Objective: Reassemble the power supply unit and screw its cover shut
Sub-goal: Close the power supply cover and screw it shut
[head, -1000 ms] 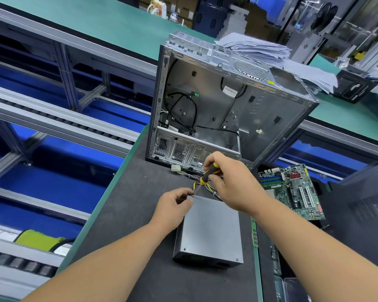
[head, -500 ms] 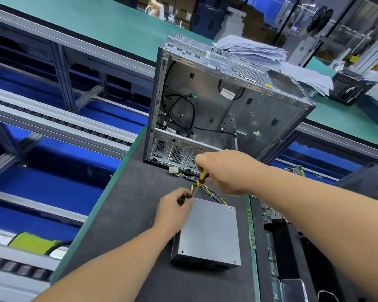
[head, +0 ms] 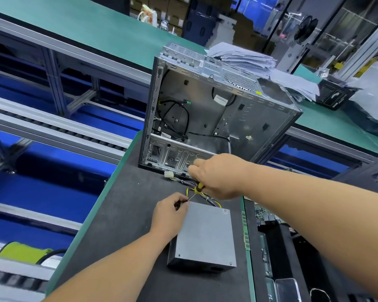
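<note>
Power supply unit (head: pixel 205 234): grey metal box, lying flat on the dark mat (head: pixel 122 214), cover side up, just in front of the open case.
Wire bundle (head: pixel 205 198): yellow, black and other coloured leads, spilling from the far edge of the unit toward the case; white connector (head: pixel 168 174) at the end, resting on the mat.
Left hand (head: pixel 169 214): curled at the far left corner of the unit, fingertips pinching something small and dark beside the driver tip (too small to tell what).
Right hand (head: pixel 218 176): closed round the screwdriver handle, above the wire bundle.
Screwdriver (head: pixel 196 191): yellow-and-black handle, shaft angled down and left, tip at the far left corner of the unit, touching the left fingertips.
Computer case (head: pixel 216 114): side panel off, standing upright at the far end of the mat, black cables inside.
Paper stack (head: pixel 249 59): behind the case, on the green bench.
Circuit board (head: pixel 268 216): right of the mat, partly hidden under the right forearm.
</note>
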